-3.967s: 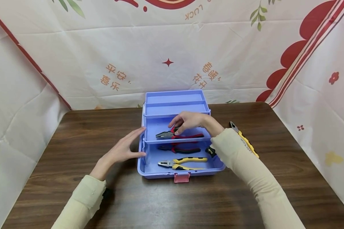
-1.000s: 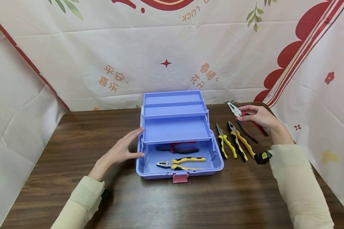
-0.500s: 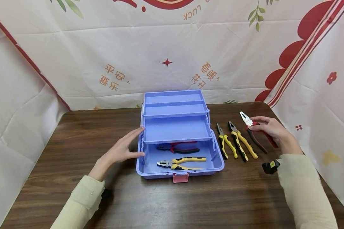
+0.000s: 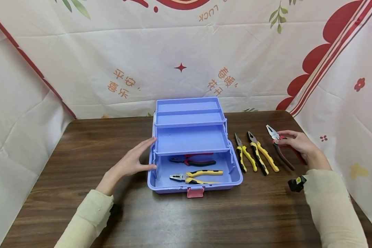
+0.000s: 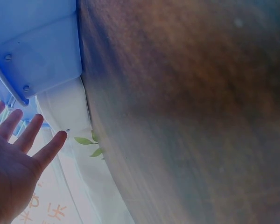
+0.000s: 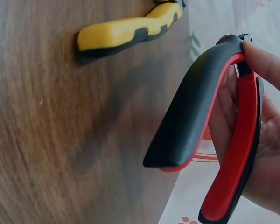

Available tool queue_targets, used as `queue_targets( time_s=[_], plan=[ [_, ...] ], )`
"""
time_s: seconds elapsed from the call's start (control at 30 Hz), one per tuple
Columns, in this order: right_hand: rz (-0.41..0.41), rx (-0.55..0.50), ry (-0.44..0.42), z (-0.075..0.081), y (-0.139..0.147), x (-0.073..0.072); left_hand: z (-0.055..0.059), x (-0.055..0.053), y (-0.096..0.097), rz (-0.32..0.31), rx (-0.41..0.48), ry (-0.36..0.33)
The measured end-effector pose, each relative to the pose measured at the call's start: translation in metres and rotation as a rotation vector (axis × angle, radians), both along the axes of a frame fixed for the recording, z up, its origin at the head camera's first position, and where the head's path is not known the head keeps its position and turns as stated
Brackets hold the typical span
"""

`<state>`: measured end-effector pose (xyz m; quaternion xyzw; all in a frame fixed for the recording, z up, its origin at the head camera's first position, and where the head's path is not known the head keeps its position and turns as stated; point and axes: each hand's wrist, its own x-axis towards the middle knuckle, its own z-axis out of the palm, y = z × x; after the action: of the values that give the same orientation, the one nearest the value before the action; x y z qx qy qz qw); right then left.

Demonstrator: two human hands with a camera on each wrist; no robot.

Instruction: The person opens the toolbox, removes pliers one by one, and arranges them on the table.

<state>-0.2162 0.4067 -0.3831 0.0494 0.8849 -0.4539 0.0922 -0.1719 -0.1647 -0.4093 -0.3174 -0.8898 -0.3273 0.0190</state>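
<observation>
My right hand [image 4: 299, 143] pinches red-and-black pliers [image 4: 283, 151] near their pivot, at the table's right side. In the right wrist view the pliers' handles [image 6: 191, 112] spread apart above the wood, casting a shadow on it. My left hand [image 4: 131, 161] has its fingers extended at the left side of a blue toolbox [image 4: 152, 188], fingertips right at its edge. In the left wrist view the fingers of that hand [image 5: 14, 163] are spread beside the blue wall. Inside the box lie yellow-and-black pliers [image 4: 201, 173] and another red-and-black pair [image 4: 201, 162], partly hidden under a tray.
Yellow long-nose pliers [image 4: 247, 158] and yellow-and-black combination pliers [image 4: 260, 155] lie side by side right of the box. The toolbox's stepped trays [image 4: 192, 139] stand raised at the back. A printed cloth [image 4: 186, 44] hangs behind the wooden table [image 4: 204, 224].
My right hand has taken red-and-black pliers from the middle tray and carried them right, then nearer and lower past the yellow pairs. The long-nose pliers now lie on the table. My left hand stays put.
</observation>
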Motion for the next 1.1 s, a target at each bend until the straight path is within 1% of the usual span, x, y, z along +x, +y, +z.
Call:
queue_targets(
  time_s=[0.13, 0.2, 0.3, 0.43, 0.7, 0.93, 1.1],
  plan=[
    [0.011, -0.055, -0.008, -0.005, 0.003, -0.001, 0.0, 0.0, 0.0, -0.002, -0.002, 0.0],
    [0.013, -0.055, -0.01, -0.009, 0.003, -0.003, 0.0, 0.0, 0.0, -0.001, -0.003, -0.006],
    [0.009, 0.01, -0.023, -0.014, 0.003, -0.004, 0.0, 0.0, 0.0, 0.002, -0.005, -0.017],
    [0.011, 0.058, -0.053, -0.02, 0.0, -0.006, 0.001, 0.0, 0.0, 0.002, -0.004, -0.021],
    [0.022, 0.055, -0.1, -0.026, -0.001, -0.007, 0.001, 0.0, 0.001, 0.008, -0.006, -0.019],
    [0.024, 0.093, -0.096, -0.028, -0.002, -0.012, 0.001, 0.0, 0.0, 0.014, -0.016, -0.026],
    [-0.007, -0.011, -0.103, -0.03, -0.008, -0.016, 0.002, 0.001, 0.001, 0.011, -0.017, -0.033]
  ],
)
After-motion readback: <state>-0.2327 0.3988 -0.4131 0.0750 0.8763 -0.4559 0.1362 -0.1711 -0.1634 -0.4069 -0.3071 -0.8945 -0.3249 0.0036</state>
